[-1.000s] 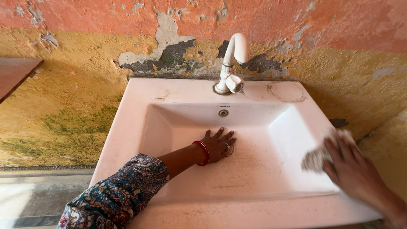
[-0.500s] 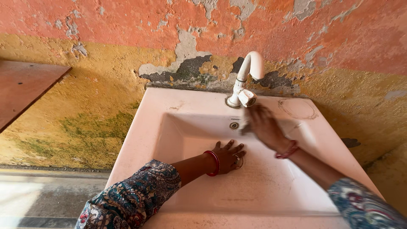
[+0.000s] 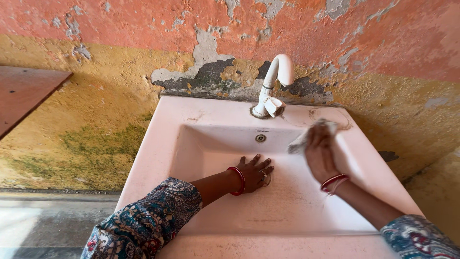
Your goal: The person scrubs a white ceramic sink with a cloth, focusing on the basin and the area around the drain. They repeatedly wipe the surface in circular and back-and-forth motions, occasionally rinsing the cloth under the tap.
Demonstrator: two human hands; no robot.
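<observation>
Washbasin [image 3: 158,139], pale pink, sits against the peeling wall with a white tap [image 3: 274,86] at its back rim. Left hand [image 3: 254,173] lies flat, fingers spread, on the basin floor below the tap. Right hand [image 3: 320,152] grips a crumpled grey cloth [image 3: 301,141] right of the tap.

Your left hand [image 3: 254,173] lies flat on the bottom of the pale basin [image 3: 191,144], fingers spread over the drain, a red bangle [image 3: 238,181] at the wrist. Your right hand [image 3: 320,152] is raised near the back right corner, closed around a crumpled greyish cloth [image 3: 306,136] — pressed against the basin's inner wall just below the rim. The white tap [image 3: 273,86] stands behind, against a peeling orange-and-yellow wall [image 3: 120,72].
</observation>
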